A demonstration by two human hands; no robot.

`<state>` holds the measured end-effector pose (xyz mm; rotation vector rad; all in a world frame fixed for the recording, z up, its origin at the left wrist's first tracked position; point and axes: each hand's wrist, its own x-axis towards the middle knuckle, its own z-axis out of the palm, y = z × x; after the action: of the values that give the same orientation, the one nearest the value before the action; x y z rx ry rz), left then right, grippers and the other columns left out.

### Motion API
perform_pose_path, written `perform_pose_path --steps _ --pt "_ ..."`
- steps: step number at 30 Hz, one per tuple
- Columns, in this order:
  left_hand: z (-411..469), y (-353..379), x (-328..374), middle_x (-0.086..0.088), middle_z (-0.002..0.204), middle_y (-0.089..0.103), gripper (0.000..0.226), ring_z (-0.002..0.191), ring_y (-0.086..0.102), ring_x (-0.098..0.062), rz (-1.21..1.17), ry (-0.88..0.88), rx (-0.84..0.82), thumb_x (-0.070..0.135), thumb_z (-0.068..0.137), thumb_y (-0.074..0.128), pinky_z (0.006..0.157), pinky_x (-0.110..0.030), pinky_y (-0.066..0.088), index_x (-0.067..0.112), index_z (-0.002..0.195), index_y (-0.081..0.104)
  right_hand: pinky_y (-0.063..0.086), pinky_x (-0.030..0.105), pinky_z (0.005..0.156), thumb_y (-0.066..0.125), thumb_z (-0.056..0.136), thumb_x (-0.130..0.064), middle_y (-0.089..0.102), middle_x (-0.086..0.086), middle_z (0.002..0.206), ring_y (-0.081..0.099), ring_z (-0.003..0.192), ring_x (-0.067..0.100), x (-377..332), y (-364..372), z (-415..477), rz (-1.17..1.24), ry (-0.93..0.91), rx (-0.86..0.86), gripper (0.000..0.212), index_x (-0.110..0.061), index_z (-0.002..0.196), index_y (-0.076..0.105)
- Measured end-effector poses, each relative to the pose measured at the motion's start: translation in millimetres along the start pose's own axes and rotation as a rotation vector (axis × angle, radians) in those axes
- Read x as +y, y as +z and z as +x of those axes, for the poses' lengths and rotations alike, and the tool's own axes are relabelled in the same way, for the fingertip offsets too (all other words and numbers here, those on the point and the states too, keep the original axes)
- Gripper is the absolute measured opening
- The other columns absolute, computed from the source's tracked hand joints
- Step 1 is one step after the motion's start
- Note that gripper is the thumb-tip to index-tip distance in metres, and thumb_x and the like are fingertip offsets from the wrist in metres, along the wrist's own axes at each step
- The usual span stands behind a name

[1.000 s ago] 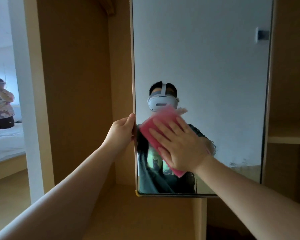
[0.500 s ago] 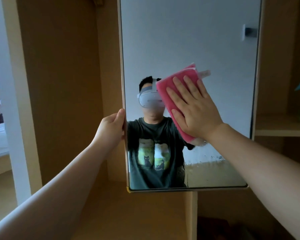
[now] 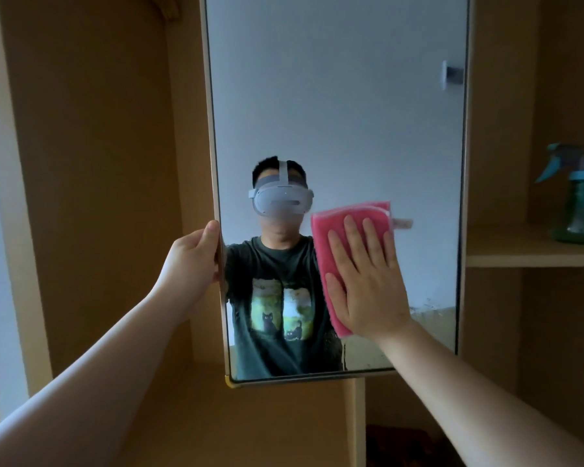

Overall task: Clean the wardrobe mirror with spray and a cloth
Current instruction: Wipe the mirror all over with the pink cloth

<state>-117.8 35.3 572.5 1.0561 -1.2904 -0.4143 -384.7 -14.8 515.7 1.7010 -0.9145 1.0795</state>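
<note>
The tall wardrobe mirror [image 3: 334,96] hangs on an open wooden door in front of me and reflects a person wearing a headset. My right hand [image 3: 368,281] lies flat with straight fingers on a folded pink cloth [image 3: 327,237] and presses it against the glass in the lower right part. My left hand [image 3: 193,261] grips the mirror door's left edge, thumb on the front, fingers behind it and hidden. A teal spray bottle [image 3: 577,197] stands on a shelf at the right.
The wooden wardrobe interior [image 3: 98,163] lies left of and behind the door. A wooden shelf [image 3: 520,254] sits right of the mirror, with a darker compartment below. A small bracket [image 3: 452,75] shows in the reflection at upper right.
My right hand slid the pink cloth from the mirror's lower left up across the glass and then down to the right. My left hand kept its grip on the edge. The spray bottle came into view.
</note>
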Motion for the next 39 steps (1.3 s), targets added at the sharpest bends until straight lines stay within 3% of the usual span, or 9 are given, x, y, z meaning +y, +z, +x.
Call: perform_pose_path --steps 5,11,23,29,32,39 --pt "-1.0 -0.3 1.8 -0.009 0.069 0.054 0.064 0.058 0.051 -0.020 0.031 -0.002 0.005 0.055 0.096 0.040 0.055 -0.032 0.047 -0.006 0.085 0.056 0.006 0.055 0.121 0.026 0.102 -0.042 0.013 0.014 0.163 0.010 0.150 0.038 1.5 1.7 -30.8 0.016 -0.024 -0.025 0.062 -0.014 0.156 0.016" --pt "-3.6 -1.8 6.2 -0.015 0.072 0.056 0.066 0.062 0.050 -0.026 0.034 0.009 -0.014 0.054 0.097 0.040 0.064 -0.040 0.046 -0.010 0.089 0.054 0.006 0.054 0.121 0.029 0.101 -0.042 0.017 0.013 0.161 0.011 0.150 0.037 10.5 -3.3 -32.7 -0.003 -0.063 -0.038 0.061 -0.014 0.154 0.023" --pt "-5.8 0.4 10.0 -0.014 0.069 0.055 0.065 0.059 0.051 -0.024 0.066 0.013 0.012 0.053 0.096 0.040 0.062 -0.038 0.047 -0.010 0.087 0.054 0.012 0.055 0.121 0.032 0.100 -0.041 0.020 0.015 0.161 0.013 0.149 0.038 43.8 -14.5 -10.7 -0.032 -0.156 -0.053 0.061 -0.013 0.154 0.023" --pt "-6.3 0.1 8.7 -0.010 0.067 0.059 0.061 0.056 0.053 -0.019 0.068 0.013 0.026 0.052 0.097 0.039 0.055 -0.033 0.048 -0.003 0.082 0.060 0.003 0.050 0.122 0.020 0.101 -0.044 0.013 0.017 0.162 0.008 0.150 0.036 95.9 -34.4 35.9 -0.117 0.120 -0.052 0.063 -0.014 0.156 0.011" --pt "-6.4 0.5 8.7 -0.011 0.069 0.060 0.057 0.058 0.053 -0.019 0.053 0.007 0.029 0.052 0.097 0.040 0.055 -0.033 0.047 0.003 0.078 0.062 0.006 0.051 0.122 0.017 0.101 -0.047 0.015 0.015 0.162 0.011 0.150 0.036 115.6 -42.4 48.4 -0.176 0.110 -0.090 0.063 -0.016 0.156 0.013" --pt "-8.4 2.2 10.9 -0.014 0.072 0.059 0.059 0.059 0.052 -0.022 0.035 0.009 0.041 0.050 0.098 0.040 0.054 -0.032 0.046 -0.004 0.083 0.060 0.006 0.050 0.122 0.014 0.102 -0.046 0.016 0.016 0.162 0.012 0.150 0.036 108.1 -37.5 32.7 -0.169 0.148 -0.078 0.063 -0.013 0.156 0.015"
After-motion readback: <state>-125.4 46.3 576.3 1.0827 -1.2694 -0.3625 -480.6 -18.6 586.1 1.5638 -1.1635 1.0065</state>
